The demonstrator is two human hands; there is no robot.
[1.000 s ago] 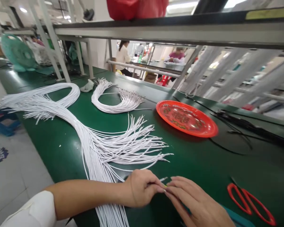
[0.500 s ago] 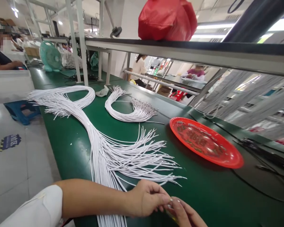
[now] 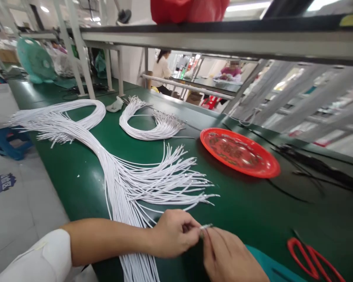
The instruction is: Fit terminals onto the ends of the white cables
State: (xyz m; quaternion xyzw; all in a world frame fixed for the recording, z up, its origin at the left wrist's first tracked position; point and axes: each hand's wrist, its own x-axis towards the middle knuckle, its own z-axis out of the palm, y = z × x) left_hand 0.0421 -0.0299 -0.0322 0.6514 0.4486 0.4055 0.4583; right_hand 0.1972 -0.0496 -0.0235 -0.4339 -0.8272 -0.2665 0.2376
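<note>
My left hand reaches across a large fanned bundle of white cables on the green table, its thumb and fingers pinched on a small white cable end. Right beside it, the fingertips of my right hand close on the same cable end. The hands nearly touch. Most of the held piece is hidden by the fingers. Farther back lies a curved, smaller bundle of white cables. A looped white bundle is at the left.
A red oval tray lies to the right, with black cables beyond it. Red-handled scissors are at the lower right near a teal object. A metal shelf spans above; a green fan stands at the back left.
The camera view has shifted, bringing the scissors and teal object into sight. My right hand shows more fully, and the white cable end now sticks out between the fingertips.
</note>
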